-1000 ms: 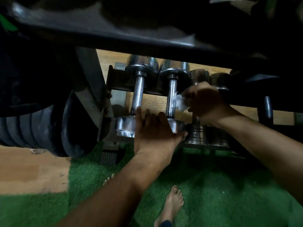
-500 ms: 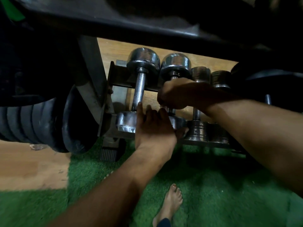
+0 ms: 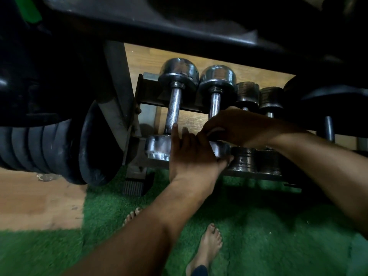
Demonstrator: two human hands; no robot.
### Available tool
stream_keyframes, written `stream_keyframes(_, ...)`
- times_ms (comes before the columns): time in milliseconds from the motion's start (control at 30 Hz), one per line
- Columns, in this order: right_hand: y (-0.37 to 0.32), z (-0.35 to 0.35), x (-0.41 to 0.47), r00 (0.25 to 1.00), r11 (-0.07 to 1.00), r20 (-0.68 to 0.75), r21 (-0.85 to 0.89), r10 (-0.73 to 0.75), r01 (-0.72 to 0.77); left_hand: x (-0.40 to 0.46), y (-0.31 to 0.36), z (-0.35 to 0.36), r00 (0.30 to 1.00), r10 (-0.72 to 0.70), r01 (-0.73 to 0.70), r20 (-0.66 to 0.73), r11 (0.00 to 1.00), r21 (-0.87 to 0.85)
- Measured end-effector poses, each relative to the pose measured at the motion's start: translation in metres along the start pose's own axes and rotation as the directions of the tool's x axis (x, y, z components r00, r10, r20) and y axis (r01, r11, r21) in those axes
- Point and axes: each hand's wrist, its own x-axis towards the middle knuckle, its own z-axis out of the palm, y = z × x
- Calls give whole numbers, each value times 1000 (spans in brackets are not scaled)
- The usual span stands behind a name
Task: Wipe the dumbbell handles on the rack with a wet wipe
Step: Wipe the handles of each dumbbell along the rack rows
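The right hand (image 3: 237,127) is curled closed around the lower part of the handle of the second chrome dumbbell (image 3: 216,100), close to that dumbbell's near head; the fingers wrap the bar from above and hide it below the knuckles. The wet wipe is not visible at this moment, so it cannot be told whether it lies inside the closed fingers. The left hand (image 3: 191,154) rests flat, fingers extended and together, on the near heads of the two chrome dumbbells, with the thumb hooked around the near head of the second one; it braces rather than grasps. Its index fingertip touches the lower end of the knurled handle of the first chrome dumbbell (image 3: 174,108), which lies immediately left of the second. Both dumbbells sit across the front and rear rails of the rack (image 3: 143,90), handles running away from the person. To the right stand two smaller dark dumbbells (image 3: 247,92), side by side on the same rack. Left of the rack upright hangs a stack of black weight plates (image 3: 59,150). Below the rack lies green artificial turf (image 3: 258,226) bordered by a wooden floor (image 3: 39,200); the person's bare feet (image 3: 209,246) stand on the turf
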Motion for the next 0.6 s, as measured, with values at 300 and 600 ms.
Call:
stream_keyframes(300,7,2,-33,951,938,-226,321,212,-132,0,-2,3,1000,-1,1,-23,1000,-11)
stream_keyframes(600,42,23,-83,817,812,-391,565,423,-150,-9,7,10,994,-56,63,-91,995,76)
